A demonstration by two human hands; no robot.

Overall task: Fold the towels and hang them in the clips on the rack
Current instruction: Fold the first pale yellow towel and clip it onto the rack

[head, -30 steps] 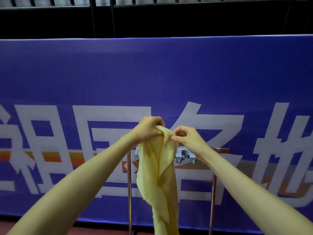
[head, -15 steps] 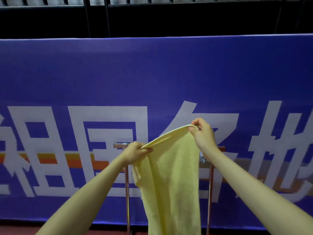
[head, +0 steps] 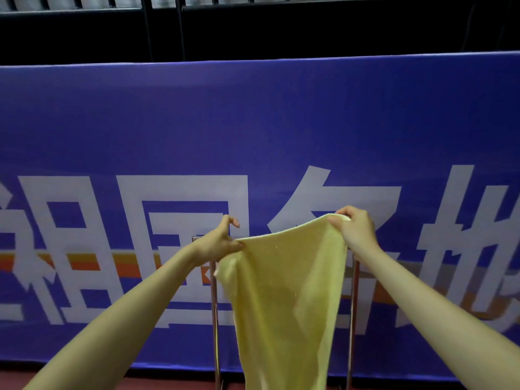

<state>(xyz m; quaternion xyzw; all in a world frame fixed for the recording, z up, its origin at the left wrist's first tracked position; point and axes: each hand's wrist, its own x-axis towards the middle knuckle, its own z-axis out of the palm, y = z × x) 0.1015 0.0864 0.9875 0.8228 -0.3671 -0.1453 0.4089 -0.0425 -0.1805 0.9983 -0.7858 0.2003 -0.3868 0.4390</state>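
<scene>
A pale yellow towel (head: 284,291) hangs spread out in front of me, its top edge stretched between my hands. My left hand (head: 221,243) pinches the left top corner, lower down. My right hand (head: 356,230) grips the right top corner, held a little higher. Behind the towel stands the metal rack; its left post (head: 215,319) and right post (head: 351,311) show on either side. The towel hides the rack's top bar and its clips.
A tall blue banner (head: 253,122) with large white characters runs across the whole view right behind the rack. Black railings (head: 168,26) rise above it. A strip of dark red floor (head: 174,382) shows at the bottom.
My hands have pulled apart, spreading the bunched towel open. The right hand moved right and up, the left hand moved left and down. The towel now covers the clips that showed before.
</scene>
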